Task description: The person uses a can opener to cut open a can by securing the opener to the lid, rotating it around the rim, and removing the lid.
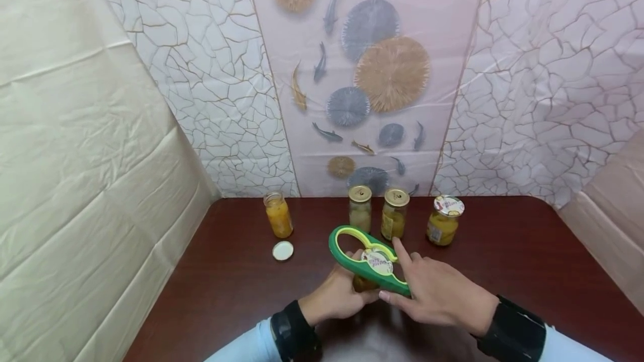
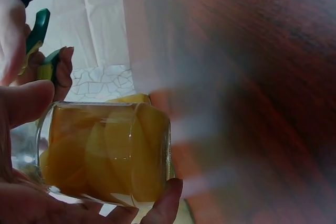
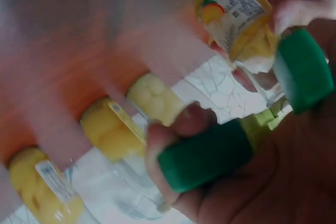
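Note:
My left hand (image 1: 332, 295) grips a glass jar of yellow-orange fruit pieces (image 2: 105, 150), its thumb and fingers round the glass. A printed label with a fruit picture shows on that jar in the right wrist view. Over its white patterned lid (image 1: 378, 262) lies a green jar opener (image 1: 344, 257) with a lime-coloured toothed inside. My right hand (image 1: 437, 289) holds the opener by its handle end, fingers curled about the green arms (image 3: 210, 156). In the head view the opener and left hand hide most of the jar.
Behind the hands stand two gold-lidded jars (image 1: 360, 211) (image 1: 394, 218), one pale and one yellow inside. A jar with a patterned white lid (image 1: 443, 223) is farther right. To the left are a lidless orange jar (image 1: 279, 218) and a loose lid (image 1: 283, 251) on the dark red table (image 1: 231, 284).

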Tool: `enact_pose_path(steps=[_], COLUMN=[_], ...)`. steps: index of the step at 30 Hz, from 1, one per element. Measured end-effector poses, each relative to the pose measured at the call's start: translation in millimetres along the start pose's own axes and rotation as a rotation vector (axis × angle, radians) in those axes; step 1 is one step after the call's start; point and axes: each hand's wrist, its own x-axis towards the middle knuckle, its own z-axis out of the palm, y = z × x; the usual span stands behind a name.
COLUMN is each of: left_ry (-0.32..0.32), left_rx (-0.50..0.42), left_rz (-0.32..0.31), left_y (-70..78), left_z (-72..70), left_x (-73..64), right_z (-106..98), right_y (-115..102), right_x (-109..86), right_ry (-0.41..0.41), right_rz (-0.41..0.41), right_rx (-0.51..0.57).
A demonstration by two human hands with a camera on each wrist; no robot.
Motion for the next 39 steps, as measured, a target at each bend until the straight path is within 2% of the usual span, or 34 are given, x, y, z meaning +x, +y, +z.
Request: enact_pose_path(steps=[3, 6, 12, 17, 19, 22, 26, 29, 33, 39], left_ry=[-0.014, -0.008, -0.009, -0.066, -0.102, -0.188, -0.316, -0.357, -0.376, -0.472], left_rx=[-0.013, -0.003, 0.016, -0.118, -0.197, -0.304, -0.434, -0.455, -0.403, -0.398], left_rz=[0.038, 0.075, 0.069, 0.133, 0.151, 0.165, 0.158, 0.141, 0.152, 0.234], left_y=[-4.1, -6.5, -9.6, -12.1, -12.4, -11.0, -9.9, -10.8, -12.9, -19.2], left_z=[-0.6, -3.8, -9.8, -12.2, -13.0, -15.1, -15.9, -14.3, -13.3, -13.1], left_x=[0.1, 0.3, 1.0, 4.8, 6.3, 8.6, 10.3, 11.5, 16.2, 27.1], right_z=[6, 12, 24, 18, 11, 2, -6, -7, -6, -6], right_y=[1, 0, 2, 8, 10, 14, 20, 24, 29, 37], right_x=[2.9, 4.3, 2.4, 0.1, -0.6, -0.8, 0.6, 1.6, 2.8, 3.0], right_ry=[0.011, 0.066, 0.213, 0.268, 0.272, 0.251, 0.187, 0.15, 0.121, 0.12], right_rz=[0.009, 0.011, 0.016, -0.052, -0.09, -0.133, -0.141, -0.136, -0.148, -0.197], right_rx=[-0.02, -0.059, -0.03, -0.06, -0.069, -0.066, -0.05, -0.029, -0.005, -0.005])
